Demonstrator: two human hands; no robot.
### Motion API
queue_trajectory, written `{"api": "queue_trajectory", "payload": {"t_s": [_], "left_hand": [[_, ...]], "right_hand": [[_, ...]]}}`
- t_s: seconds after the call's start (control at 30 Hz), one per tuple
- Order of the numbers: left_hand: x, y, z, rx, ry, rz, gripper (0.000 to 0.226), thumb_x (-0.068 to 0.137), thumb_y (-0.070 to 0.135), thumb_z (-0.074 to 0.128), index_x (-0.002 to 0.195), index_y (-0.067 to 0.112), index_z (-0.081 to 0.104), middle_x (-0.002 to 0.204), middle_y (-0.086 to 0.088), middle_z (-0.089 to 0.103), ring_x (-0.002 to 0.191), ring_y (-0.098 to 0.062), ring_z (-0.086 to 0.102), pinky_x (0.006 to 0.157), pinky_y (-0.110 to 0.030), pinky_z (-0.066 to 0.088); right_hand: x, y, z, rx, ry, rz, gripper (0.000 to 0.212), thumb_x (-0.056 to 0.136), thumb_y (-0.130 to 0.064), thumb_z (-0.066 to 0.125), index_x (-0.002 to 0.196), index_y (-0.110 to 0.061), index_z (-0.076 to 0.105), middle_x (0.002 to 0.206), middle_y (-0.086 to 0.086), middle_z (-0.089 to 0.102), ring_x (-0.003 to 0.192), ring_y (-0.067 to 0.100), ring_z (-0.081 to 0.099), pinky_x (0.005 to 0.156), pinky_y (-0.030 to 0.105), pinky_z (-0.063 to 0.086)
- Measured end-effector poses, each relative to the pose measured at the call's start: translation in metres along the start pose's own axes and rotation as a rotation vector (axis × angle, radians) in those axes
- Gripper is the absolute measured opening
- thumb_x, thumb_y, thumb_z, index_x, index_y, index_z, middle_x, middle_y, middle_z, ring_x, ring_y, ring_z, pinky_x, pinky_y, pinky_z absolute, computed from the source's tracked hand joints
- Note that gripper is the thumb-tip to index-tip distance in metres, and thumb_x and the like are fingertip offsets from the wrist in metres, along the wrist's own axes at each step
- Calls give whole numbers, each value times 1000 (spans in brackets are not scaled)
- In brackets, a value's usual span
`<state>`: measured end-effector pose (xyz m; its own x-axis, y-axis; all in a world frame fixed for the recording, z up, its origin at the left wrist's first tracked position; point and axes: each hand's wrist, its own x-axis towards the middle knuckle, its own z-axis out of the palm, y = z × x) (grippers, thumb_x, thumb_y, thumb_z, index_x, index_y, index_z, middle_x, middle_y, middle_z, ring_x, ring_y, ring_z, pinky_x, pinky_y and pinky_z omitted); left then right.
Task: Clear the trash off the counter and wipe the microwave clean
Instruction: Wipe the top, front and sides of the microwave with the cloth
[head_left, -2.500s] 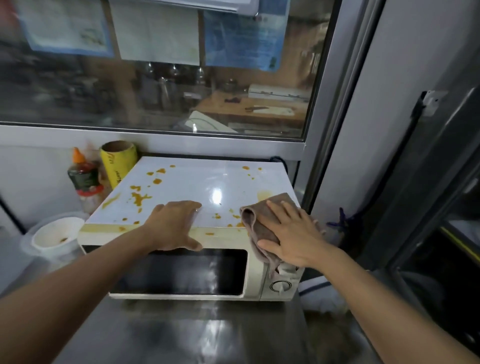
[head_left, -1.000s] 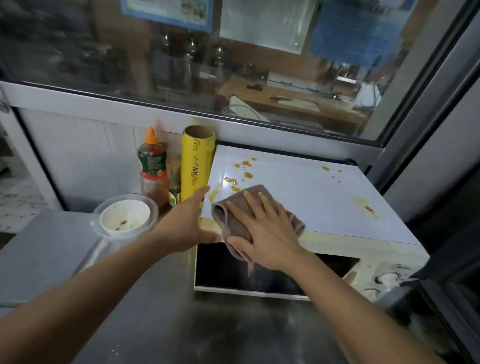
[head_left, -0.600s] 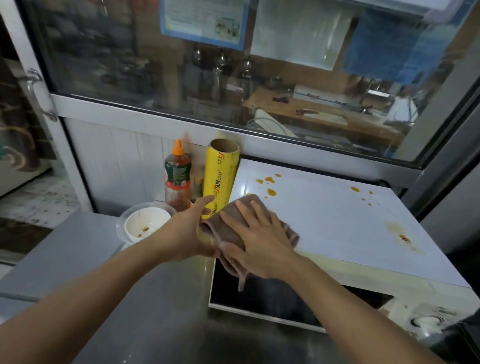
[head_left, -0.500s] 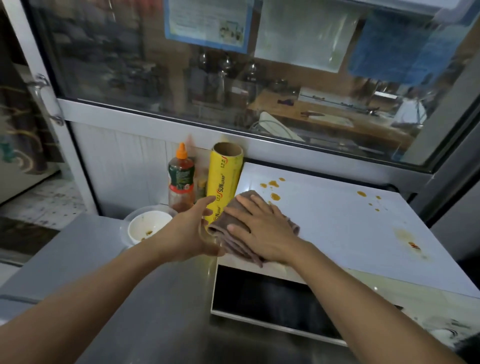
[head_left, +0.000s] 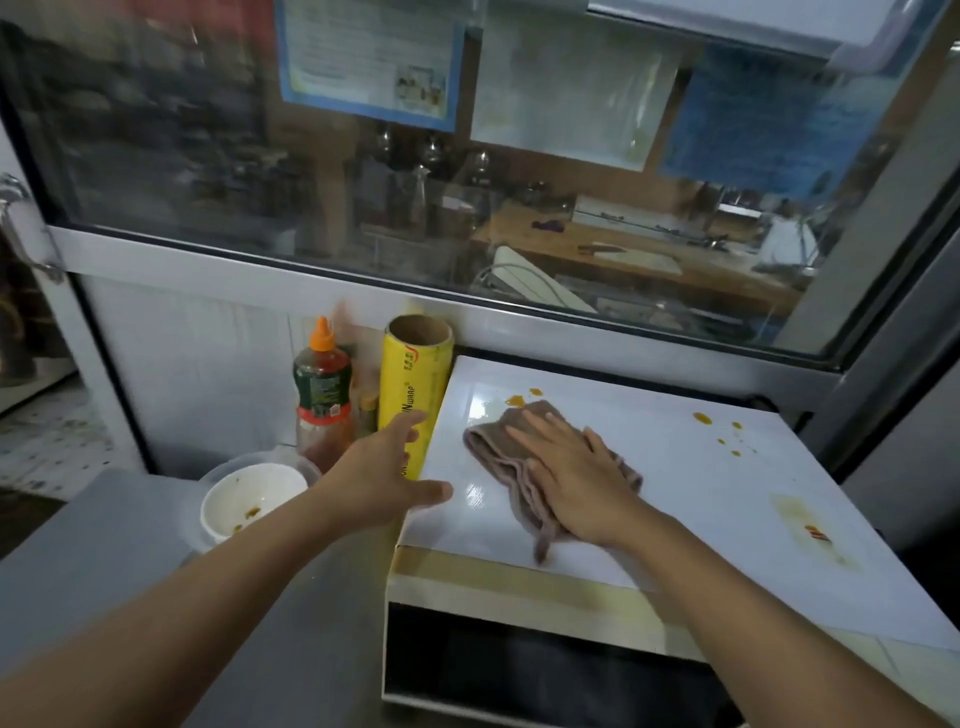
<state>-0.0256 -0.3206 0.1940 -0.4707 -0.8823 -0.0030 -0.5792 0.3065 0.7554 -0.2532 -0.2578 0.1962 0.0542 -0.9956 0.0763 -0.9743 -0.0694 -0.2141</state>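
A grey metal table (head_left: 130, 566) is seen running from the near left to the far wall. A white microwave (head_left: 675, 499) is set on its right part, the dark door facing near. At the microwave's far left side a yellow roll of wrap (head_left: 410, 395) is stood upright, touching or just beside it. A sauce bottle (head_left: 322, 400) with an orange cap is placed left of the roll. A white bowl (head_left: 249, 499) with sauce smears is set in a clear container nearer on the left.

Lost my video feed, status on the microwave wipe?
Right hand flat on cloth. Left hand open at microwave edge. Sauce spots remain.
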Motion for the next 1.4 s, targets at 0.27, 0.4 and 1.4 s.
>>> {"api": "queue_trajectory", "payload": {"t_s": [0.27,0.4,1.4], "left_hand": [[39,5,9,95,-6,-30,90,68,44,78,141,25,29,138,2,48,105,-10,51,81,-21,41],[39,4,8,92,-6,-24,97,66,41,80,144,24,25,139,3,48,102,-6,48,85,-20,42],[80,99,95,512,-39,122,66,84,53,56,141,28,34,150,5,35,136,-20,35,112,-43,29]], "right_hand": [[97,21,1,-118,-67,138,55,93,-60,22,145,-46,11,159,0,2,145,28,-5,114,54,2],[68,10,9,-81,-46,-258,51,95,-50,26,145,-44,19,158,-12,8,145,11,-2,114,40,-1],[27,141,-37,-136,-11,183,53,99,-41,26,149,-29,14,158,-10,6,145,14,1,116,45,7]]}}
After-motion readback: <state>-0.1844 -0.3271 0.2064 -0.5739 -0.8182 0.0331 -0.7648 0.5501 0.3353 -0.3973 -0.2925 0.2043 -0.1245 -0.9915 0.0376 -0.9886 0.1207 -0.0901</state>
